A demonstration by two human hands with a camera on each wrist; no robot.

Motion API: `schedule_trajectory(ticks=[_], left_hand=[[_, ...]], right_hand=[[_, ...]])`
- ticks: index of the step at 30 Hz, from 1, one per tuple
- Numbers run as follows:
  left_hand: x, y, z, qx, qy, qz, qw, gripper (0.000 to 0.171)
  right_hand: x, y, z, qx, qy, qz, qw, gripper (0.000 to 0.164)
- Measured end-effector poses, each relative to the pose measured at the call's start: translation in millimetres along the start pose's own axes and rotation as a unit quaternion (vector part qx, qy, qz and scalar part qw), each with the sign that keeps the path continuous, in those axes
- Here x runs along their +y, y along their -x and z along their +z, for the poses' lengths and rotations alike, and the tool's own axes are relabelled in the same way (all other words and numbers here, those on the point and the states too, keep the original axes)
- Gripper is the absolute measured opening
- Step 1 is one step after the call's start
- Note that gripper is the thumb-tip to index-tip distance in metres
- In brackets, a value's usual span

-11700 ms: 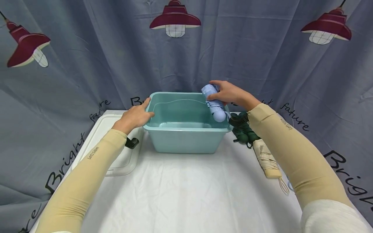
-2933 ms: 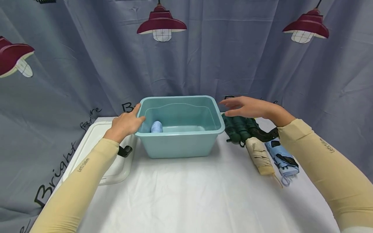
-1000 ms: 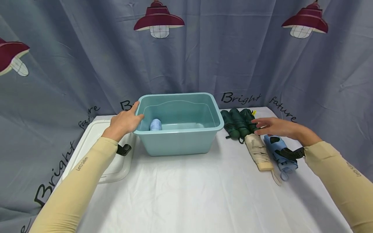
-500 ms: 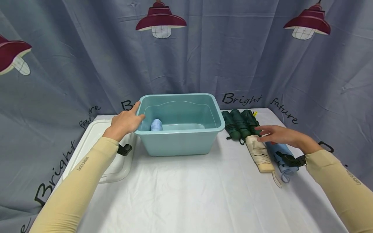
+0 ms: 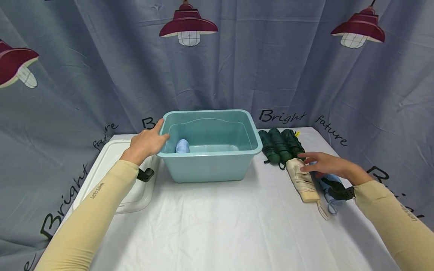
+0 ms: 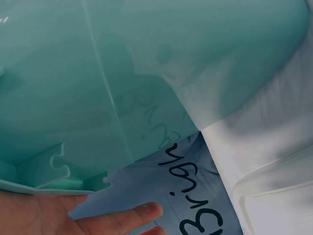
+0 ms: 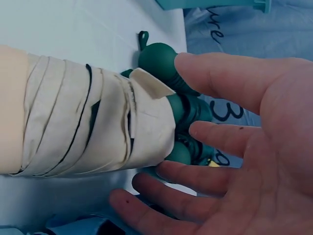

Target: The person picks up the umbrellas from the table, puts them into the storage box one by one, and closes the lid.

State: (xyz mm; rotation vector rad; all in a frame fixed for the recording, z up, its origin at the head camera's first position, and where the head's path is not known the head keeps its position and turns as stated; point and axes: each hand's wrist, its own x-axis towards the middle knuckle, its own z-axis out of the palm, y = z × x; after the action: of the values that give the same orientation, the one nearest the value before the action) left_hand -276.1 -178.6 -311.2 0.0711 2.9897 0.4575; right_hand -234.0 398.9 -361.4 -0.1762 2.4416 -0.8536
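Note:
My left hand (image 5: 145,143) rests at the left rim of a teal plastic tub (image 5: 207,167), thumb over the rim and index finger stretched along it. In the left wrist view its other fingers (image 6: 122,220) lie straight beneath the rim, outside the wall. Inside the tub, the end of a light blue folded umbrella (image 5: 182,146) shows; the rest is behind the front wall. My right hand (image 5: 327,164) hovers with spread fingers at the far end of a cream folded umbrella (image 5: 301,180). In the right wrist view, this cream umbrella (image 7: 98,117) lies just beyond the fingertips, ungripped.
Three dark green folded umbrellas (image 5: 278,145) lie side by side right of the tub. Another blue umbrella (image 5: 330,192) lies partly under my right hand and wrist. A white lid (image 5: 135,195) lies left on the white-covered table (image 5: 217,226). A grey-blue curtain (image 5: 237,75) hangs behind.
Earlier my right hand held the light blue umbrella over the tub; that umbrella is now inside. My right hand then moved right and lowered toward the cream umbrella. My left hand stayed at the rim.

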Motion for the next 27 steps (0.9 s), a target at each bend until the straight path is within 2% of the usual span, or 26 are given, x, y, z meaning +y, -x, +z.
schedule_trajectory(ticks=[7, 14, 18, 27], left_hand=[[1.4, 1.0, 0.5, 0.000, 0.003, 0.001, 1.0000, 0.076], [1.5, 1.1, 2.0, 0.001, 0.002, 0.002, 1.0000, 0.076], [1.3, 0.9, 2.0, 0.003, -0.001, 0.001, 1.0000, 0.076], [0.4, 0.5, 1.3, 0.005, -0.002, 0.000, 1.0000, 0.076]], right_hand=[[2.0, -1.5, 6.3, -0.003, 0.006, 0.012, 1.000, 0.090], [4.5, -5.3, 13.5, -0.015, -0.027, 0.022, 0.999, 0.100], [1.4, -4.4, 17.4, -0.013, -0.028, 0.026, 0.999, 0.105], [1.1, -10.6, 26.4, 0.010, 0.040, 0.019, 0.999, 0.111]])
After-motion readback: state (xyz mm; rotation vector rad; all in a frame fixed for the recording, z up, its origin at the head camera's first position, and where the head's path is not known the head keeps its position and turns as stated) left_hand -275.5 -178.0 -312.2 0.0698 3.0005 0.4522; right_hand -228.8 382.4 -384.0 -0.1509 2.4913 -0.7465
